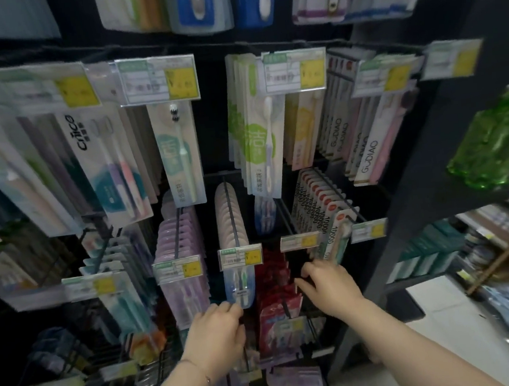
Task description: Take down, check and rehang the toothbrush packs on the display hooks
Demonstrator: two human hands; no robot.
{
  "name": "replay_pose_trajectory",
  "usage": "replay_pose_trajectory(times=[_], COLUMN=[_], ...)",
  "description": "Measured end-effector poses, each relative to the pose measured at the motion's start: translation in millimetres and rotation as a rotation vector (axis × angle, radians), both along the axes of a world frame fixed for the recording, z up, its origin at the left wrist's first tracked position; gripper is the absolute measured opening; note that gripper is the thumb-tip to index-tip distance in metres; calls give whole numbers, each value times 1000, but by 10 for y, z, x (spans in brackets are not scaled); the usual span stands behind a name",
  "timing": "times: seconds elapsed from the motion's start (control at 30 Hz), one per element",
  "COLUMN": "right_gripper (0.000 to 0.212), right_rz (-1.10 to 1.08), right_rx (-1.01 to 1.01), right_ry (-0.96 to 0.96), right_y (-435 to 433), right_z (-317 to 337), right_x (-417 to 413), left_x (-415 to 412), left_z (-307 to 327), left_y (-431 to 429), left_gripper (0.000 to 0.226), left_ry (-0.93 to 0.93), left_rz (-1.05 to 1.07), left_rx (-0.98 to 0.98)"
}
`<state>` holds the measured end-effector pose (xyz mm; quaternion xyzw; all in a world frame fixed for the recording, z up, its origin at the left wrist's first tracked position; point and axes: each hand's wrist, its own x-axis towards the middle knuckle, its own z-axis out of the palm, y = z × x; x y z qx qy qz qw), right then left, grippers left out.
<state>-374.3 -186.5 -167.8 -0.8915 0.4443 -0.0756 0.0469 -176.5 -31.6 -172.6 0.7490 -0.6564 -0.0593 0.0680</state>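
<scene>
Black display rack (446, 130), hooks loaded with rows of carded toothbrush packs (258, 149), hanging front to back. Green translucent plastic bottles (496, 135) sit on the shelf to the right of the rack.

Left hand (216, 330) is low and centre, fingers curled round the bottom edge of a clear blister pack with blue and green brushes (240, 284). That pack hangs frontmost on its hook.

Right hand (330, 285) is reaching into the dark gap beside the red packs (274, 278), fingers bent. Too blurred to tell if it holds anything. A green-and-white pack marked 10000 (333, 238) hangs tilted just above it.

Yellow-and-white price tags (240, 256) cap the hook ends. Thin bracelet (202, 372) on the left wrist.
</scene>
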Motion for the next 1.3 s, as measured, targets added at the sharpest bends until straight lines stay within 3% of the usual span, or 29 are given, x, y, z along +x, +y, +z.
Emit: replay_pose_trajectory(times=[0.27, 0.63, 1.3], right_gripper=[26, 24, 31], right_rz=[-47, -35, 140], right_rx=[-40, -154, -231], right_ry=[-22, -80, -98], right_y=[164, 261, 515], right_z=[535, 1346, 2043], right_x=[-134, 37, 899], left_x=[9, 162, 955], left_z=[420, 1224, 1949], left_y=[49, -130, 194], left_gripper=[17, 22, 23], left_ry=[5, -61, -123], left_rz=[-78, -120, 35], left_rx=[-131, -307, -338])
